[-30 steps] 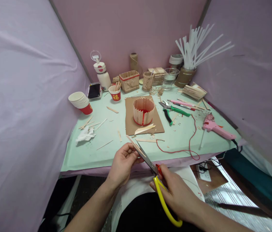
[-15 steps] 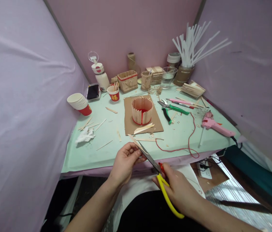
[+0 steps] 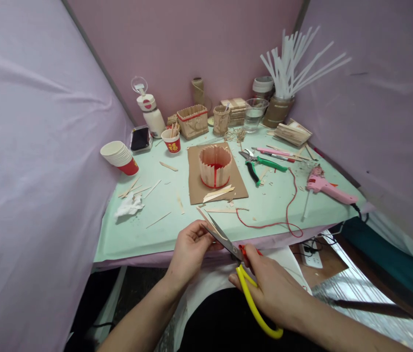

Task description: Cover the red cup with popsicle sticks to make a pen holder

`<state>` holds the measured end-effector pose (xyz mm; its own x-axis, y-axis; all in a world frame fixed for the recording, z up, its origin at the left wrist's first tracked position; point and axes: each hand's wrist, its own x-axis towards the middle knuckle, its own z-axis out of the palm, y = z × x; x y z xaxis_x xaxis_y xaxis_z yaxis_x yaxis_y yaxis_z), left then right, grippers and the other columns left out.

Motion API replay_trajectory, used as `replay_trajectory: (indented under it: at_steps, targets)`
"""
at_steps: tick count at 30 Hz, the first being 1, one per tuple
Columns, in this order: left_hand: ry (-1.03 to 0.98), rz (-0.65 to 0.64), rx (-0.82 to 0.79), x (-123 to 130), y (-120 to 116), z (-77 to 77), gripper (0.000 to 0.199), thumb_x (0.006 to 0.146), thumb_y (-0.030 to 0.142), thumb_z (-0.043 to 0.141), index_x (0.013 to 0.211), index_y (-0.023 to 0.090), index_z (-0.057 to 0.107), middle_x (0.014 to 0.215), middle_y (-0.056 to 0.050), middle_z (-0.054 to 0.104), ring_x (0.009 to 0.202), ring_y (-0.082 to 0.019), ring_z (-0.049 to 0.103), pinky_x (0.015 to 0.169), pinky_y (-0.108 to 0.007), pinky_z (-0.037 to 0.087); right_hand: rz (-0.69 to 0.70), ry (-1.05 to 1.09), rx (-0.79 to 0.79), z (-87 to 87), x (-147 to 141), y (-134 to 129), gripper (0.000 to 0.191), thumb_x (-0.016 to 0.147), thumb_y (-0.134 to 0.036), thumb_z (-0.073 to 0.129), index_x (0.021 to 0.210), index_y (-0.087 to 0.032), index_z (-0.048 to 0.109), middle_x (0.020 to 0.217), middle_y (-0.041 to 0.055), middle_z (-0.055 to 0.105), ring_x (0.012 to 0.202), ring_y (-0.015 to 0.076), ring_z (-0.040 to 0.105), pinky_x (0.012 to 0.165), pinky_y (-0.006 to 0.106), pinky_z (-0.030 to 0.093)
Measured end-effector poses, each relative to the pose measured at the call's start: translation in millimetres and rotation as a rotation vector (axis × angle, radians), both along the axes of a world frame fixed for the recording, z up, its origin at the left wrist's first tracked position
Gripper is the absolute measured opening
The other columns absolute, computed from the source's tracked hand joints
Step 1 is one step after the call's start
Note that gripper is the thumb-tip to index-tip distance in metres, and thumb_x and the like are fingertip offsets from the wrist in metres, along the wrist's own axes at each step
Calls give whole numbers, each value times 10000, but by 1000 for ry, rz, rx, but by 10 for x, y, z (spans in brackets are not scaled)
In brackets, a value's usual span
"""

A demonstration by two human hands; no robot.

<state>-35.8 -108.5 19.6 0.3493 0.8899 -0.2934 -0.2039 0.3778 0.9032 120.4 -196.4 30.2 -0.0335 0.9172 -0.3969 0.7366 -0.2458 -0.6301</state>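
Mint green, the table [image 3: 151, 239] is busy; over its near edge the left hand [image 3: 190, 248] pinches a thin wooden strip [image 3: 206, 218]. The right hand [image 3: 265, 276], curled round scissors [image 3: 234, 251], has parted their blades wider, so cutting seems unfinished.

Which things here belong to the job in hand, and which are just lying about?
Seemingly for the job:
scissors, in the right hand
wooden strip, in the left hand
round slatted container, on the cardboard

Apparently lying about:
white bottle
stacked paper cups
crumpled tissue
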Motion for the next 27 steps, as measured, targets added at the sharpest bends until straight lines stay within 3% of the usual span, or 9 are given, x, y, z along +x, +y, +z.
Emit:
replay_trajectory:
  at_steps: [17,27]
  targets:
    - [12,-45,-97,15,25,55,287,645,325,788,777,131,623,713,-14,644,635,-104,622,624,-222,549,-55,48,2,-167,-5,-36,213,846,-397,482,930,-208,430,783,55,628,667,204,580,592,286,380]
    - [49,-59,-22,-85,136,74,246,698,332,749,774,142,612,754,-10,637,650,-103,628,611,-223,562,-31,-56,-12,-93,-12,-1,245,853,-431,489,934,-212,416,808,64,636,721,234,608,579,274,328]
